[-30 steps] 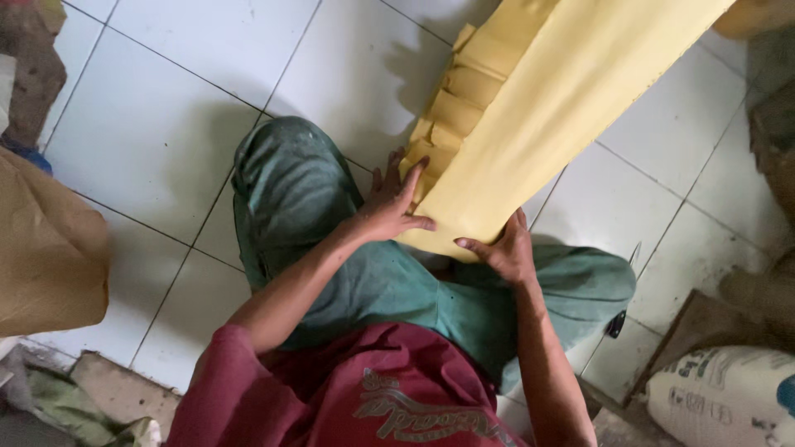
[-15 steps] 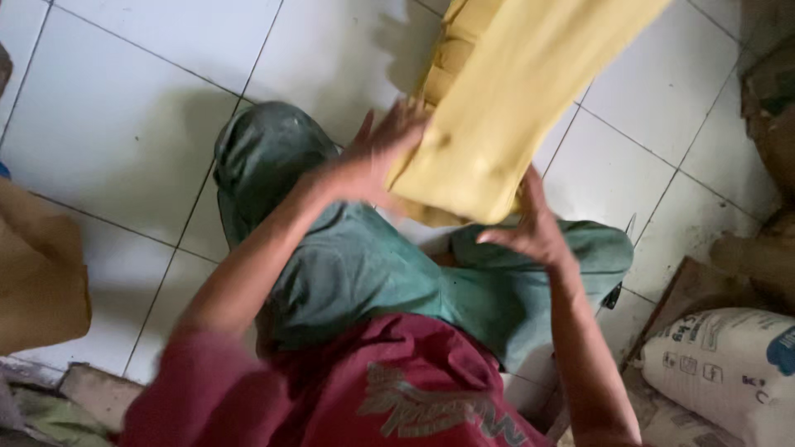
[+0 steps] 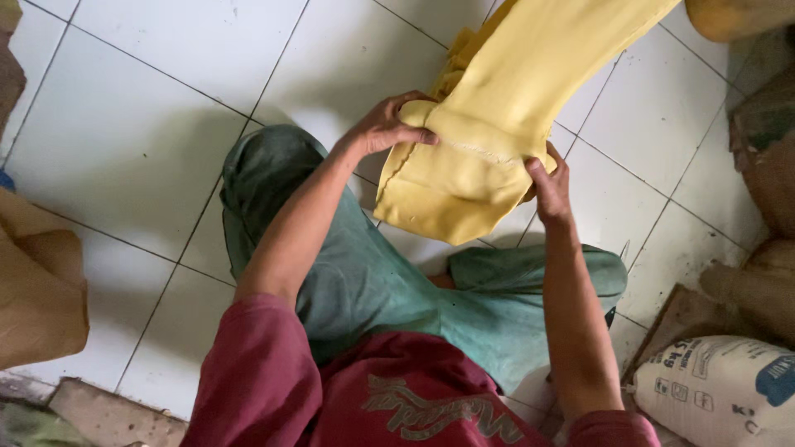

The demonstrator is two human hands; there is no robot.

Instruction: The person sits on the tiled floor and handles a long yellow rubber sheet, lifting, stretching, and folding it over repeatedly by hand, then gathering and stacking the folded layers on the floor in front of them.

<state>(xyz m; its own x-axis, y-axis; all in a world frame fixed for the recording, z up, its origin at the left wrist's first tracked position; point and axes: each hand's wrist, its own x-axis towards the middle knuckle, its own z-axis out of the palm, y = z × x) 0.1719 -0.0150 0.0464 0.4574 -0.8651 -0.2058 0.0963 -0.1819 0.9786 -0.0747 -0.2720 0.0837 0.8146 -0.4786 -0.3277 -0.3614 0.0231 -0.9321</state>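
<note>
Head view looks down on a long yellow sheet [image 3: 497,141], soft and thick, that hangs from above the frame and ends in a folded lower edge held over the person's lap. The left hand [image 3: 389,124] is clenched on the sheet's left edge near the fold, fingers curled over the top. The right hand [image 3: 548,184] grasps the right edge, thumb on the front face and fingers behind. A rough seam or tear line runs across the sheet between the two hands.

Beneath the sheet are the green trousers [image 3: 373,281] of the seated person, and around them the white tiled floor [image 3: 141,141]. A brown sack [image 3: 37,281] sits at the left; a white printed bag [image 3: 720,389] and more brownish sacks [image 3: 766,165] crowd the right side.

As a judgement: the sheet looks limp and heavy, so a loosened hold on either edge could let the fold slump to the dusty floor. Uneven pulling could widen the rough line, and the loose end might drag against the sacks at the right.
</note>
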